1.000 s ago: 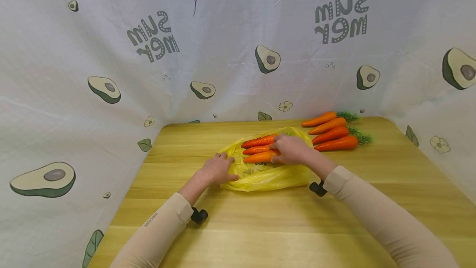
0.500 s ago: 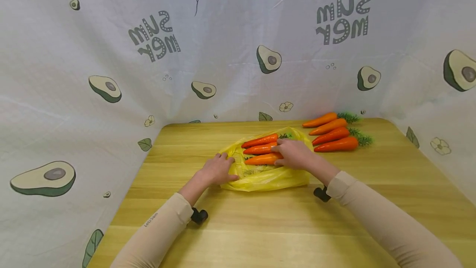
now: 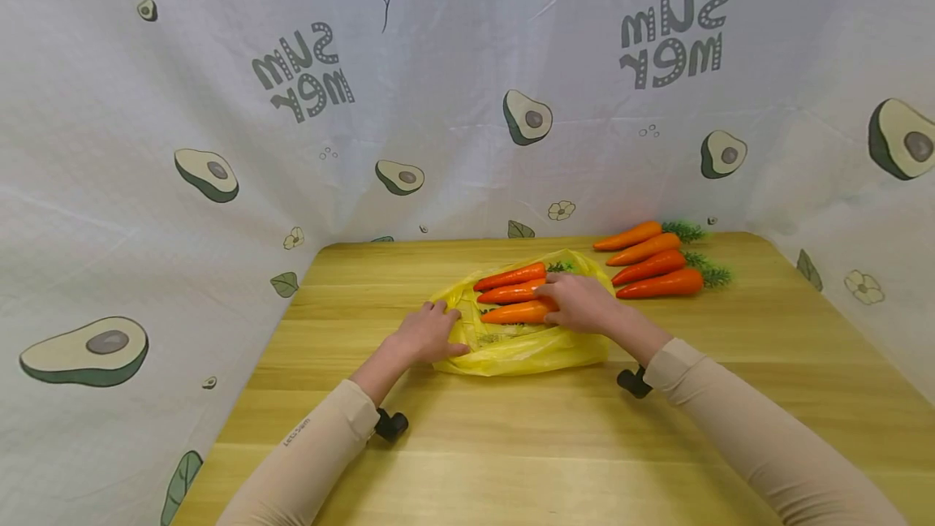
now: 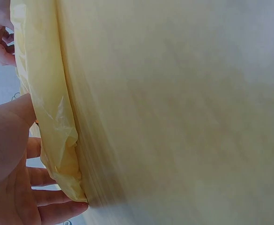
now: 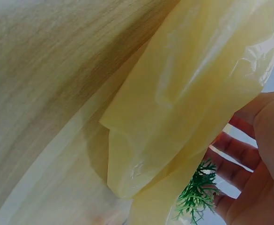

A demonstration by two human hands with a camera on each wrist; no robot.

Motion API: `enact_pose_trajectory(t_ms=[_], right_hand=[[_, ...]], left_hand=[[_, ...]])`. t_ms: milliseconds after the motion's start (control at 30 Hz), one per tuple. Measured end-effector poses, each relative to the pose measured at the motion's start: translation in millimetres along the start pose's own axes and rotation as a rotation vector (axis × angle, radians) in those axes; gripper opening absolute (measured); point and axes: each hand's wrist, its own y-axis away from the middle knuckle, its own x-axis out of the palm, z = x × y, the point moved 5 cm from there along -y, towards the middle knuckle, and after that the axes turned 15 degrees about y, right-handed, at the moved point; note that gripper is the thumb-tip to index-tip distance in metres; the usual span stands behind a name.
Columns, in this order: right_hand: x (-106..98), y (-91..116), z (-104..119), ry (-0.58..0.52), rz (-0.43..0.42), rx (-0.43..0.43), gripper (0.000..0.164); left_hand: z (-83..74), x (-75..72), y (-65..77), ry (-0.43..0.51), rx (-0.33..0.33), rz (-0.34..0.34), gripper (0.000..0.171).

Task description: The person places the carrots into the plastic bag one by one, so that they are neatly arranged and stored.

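Note:
A yellow plastic bag [image 3: 536, 355] lies on its side on the table, its mouth spread toward the left. Three carrots rest in it side by side: a far red carrot [image 3: 511, 276], a middle carrot [image 3: 504, 293] and a near orange carrot [image 3: 514, 313]. My left hand [image 3: 424, 334] touches the bag's left edge, thumb and fingers spread apart along the rim. Over the right ends of the carrots lies my right hand [image 3: 580, 303], fingertips at the middle carrot and thumb by the near one. Green carrot leaves [image 5: 197, 192] show beneath its loosely spread fingers in the right wrist view.
Several more carrots with green tops lie in a row at the back right, among them a red carrot [image 3: 661, 283] close to the bag's right edge. A printed white curtain [image 3: 453, 88] hangs behind the wooden table [image 3: 504, 445].
My right hand has shifted slightly right and toward me, uncovering more of the far carrot and its leaves. The near carrot has moved a little to the right. My left hand stays put.

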Motion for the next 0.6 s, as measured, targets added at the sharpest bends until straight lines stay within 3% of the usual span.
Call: enact_pose_trajectory(t_ms=[600], right_hand=[[-11.2,7.6,-0.7,-0.031,-0.068,-0.033,0.04]], left_hand=[[0.7,0.2,0.5,0.008,0.004,0.006,0.073]])
